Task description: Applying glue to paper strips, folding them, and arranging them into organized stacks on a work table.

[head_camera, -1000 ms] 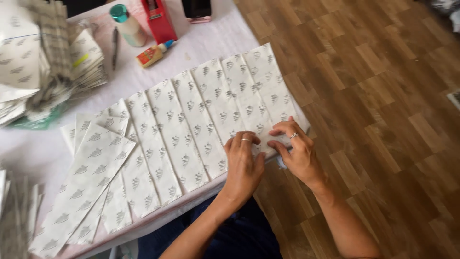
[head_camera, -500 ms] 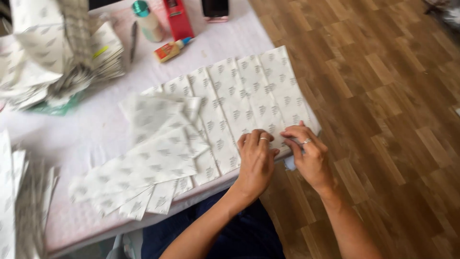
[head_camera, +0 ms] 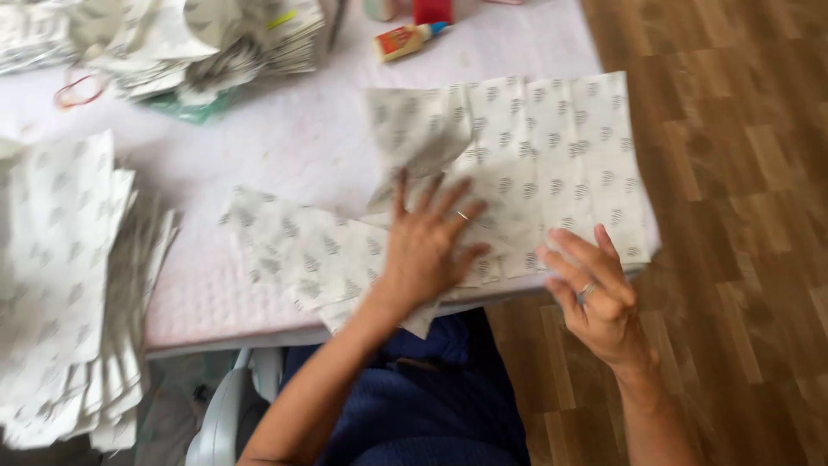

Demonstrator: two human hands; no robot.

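Closest to the camera, bottom middle of the frame, there's a lap in dark blue clothing point(head_camera: 431, 406), with a bit of a pale chair point(head_camera: 226, 414) peeking out at lower left. Wood-look floor point(head_camera: 742, 259) fills the whole right side.

Left hand point(head_camera: 427, 246) is sitting just below centre, palm down, fingers spread wide and flat on the patterned paper sheets point(head_camera: 552, 155). It isn't gripping anything, just pressing on them. There's a thin ring on one finger. Right hand point(head_camera: 595, 289) is at centre right, by the near edge of the table, fingers loosely open and a bit curled, also with a ring. Its fingertips are right at the edge of the sheets, but I can't tell if they're actually touching, it's pretty blurry.

The sheets are white with a small grey print, overlapping in a messy row from centre left up to upper right, and one in the middle is lifted and crumpled. They lie on a pale pink table point(head_camera: 285, 147).

Far left, a big stack of the same paper point(head_camera: 69, 276) hangs over the table edge. Upper left has another heap of folded paper point(head_camera: 198, 43) and a red rubber band point(head_camera: 79, 90). Top centre, a small glue bottle point(head_camera: 405, 39) lies on its side.
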